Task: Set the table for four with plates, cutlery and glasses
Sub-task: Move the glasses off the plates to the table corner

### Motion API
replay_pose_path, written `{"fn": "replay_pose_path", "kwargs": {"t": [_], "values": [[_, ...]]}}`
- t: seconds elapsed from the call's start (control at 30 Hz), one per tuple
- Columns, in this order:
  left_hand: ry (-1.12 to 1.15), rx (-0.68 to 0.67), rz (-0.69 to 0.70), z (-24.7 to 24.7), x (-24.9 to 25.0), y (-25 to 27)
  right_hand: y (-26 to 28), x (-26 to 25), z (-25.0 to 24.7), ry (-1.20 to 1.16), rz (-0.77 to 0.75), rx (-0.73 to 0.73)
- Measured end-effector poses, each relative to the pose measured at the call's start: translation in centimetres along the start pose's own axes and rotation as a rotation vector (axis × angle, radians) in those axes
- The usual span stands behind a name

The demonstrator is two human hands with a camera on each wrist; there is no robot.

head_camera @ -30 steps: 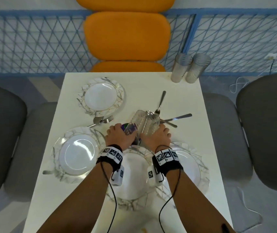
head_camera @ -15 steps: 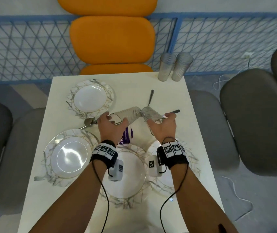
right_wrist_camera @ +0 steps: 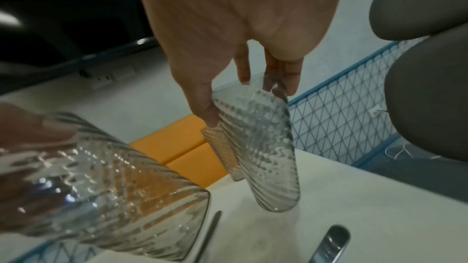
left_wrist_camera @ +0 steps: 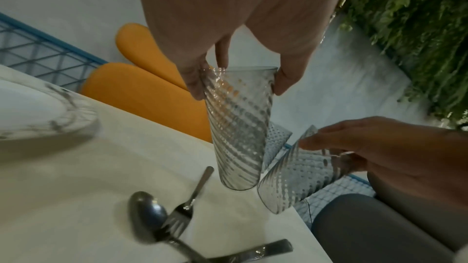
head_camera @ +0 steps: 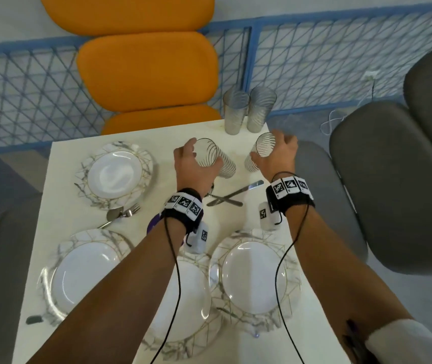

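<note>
The left hand (head_camera: 192, 166) curls round the rim end of a clear spiral-ribbed tumbler (head_camera: 216, 160); the right hand (head_camera: 278, 155) grips a matching ribbed glass (head_camera: 261, 151) likewise, both tilted in the air above the white table (head_camera: 173, 143). The glass looks rigid, smooth and breakable; a hold lower round the body would likely slip less.

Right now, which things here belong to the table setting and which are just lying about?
Job: glass in left hand; glass in right hand; two standing glasses; four plates; crossed cutlery; spoon and fork.
Lying about: purple item under left wrist; orange cushions; grey chairs.
</note>
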State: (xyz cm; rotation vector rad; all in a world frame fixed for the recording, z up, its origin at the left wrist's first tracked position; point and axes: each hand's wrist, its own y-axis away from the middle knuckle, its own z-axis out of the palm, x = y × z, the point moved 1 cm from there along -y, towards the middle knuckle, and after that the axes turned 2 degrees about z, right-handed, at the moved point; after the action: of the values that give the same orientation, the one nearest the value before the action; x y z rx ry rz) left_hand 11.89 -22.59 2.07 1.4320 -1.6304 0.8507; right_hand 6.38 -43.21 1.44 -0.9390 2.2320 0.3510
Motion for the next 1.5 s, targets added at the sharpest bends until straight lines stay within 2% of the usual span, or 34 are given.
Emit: {"fn": "replay_pose_path", "kwargs": {"t": [0.17,0.47,0.7,1.1,1.23,1.37,1.5], "values": [[-0.099,-0.064,-0.014,4.2,0.5,-2.9,-4.0,0.8,0.9,0.064,0.002,-0.069],[-0.157,-0.121,0.046,10.2,1.0,-7.1,-8.7,1.9,2.0,-0.012,0.035,0.012],[-0.102,-0.091,-0.001,12.7,1.8,-9.3,-10.2,2.2,2.8,-0.095,0.072,0.030],[-0.106,-0.087,-0.042,13.3,2.7,-10.2,-10.9,2.3,3.1,-0.048,0.009,-0.003],[-0.101,-0.132,-0.062,12.8,2.7,-10.1,-10.7,2.3,3.0,-0.065,0.015,-0.015],[-0.127,-0.215,-0.065,11.3,1.8,-9.4,-10.5,2.2,2.4,-0.025,0.039,-0.091],[-0.142,-0.272,-0.075,8.9,-0.6,-7.9,-8.6,2.0,1.7,0.048,0.043,-0.030]]}}
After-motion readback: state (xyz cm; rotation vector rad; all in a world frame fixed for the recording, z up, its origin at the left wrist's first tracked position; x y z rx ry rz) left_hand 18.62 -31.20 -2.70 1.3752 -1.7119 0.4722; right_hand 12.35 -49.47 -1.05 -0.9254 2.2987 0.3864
